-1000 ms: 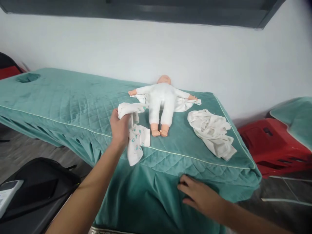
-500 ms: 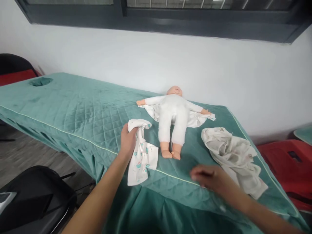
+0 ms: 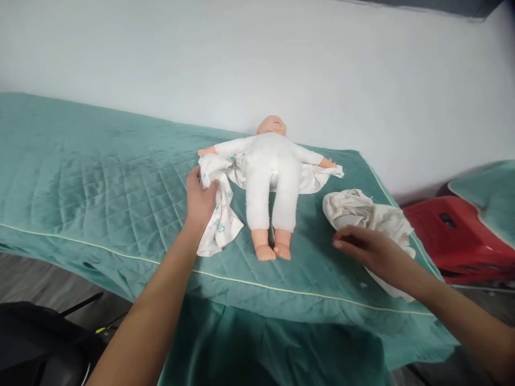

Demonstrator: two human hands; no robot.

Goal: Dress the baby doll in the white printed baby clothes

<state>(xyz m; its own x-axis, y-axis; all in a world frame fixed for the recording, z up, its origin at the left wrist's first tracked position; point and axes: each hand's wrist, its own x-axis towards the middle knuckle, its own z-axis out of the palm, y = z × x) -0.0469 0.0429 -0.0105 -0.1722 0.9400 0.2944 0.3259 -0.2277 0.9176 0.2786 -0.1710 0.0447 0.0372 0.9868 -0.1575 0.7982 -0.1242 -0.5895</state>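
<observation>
A baby doll with a white cloth body lies on its back, arms spread, its feet toward me. Beneath its arms and torso spreads a white printed garment. On the doll's left side in view, my left hand is closed on a small white baby garment with a teal print, near the doll's hand. My right hand hovers in front of a crumpled off-white cloth, partly covering it. Its fingers are curled loosely; whether they touch the cloth I cannot tell.
The doll lies on a bed with a quilted green cover, its long side against a white wall. A red plastic chair stands past the right end. A black chair is at the lower left.
My left hand has carried the printed garment further onto the bed, up beside the doll's arm. My right hand has moved right, toward the crumpled cloth. The view has tilted down.
</observation>
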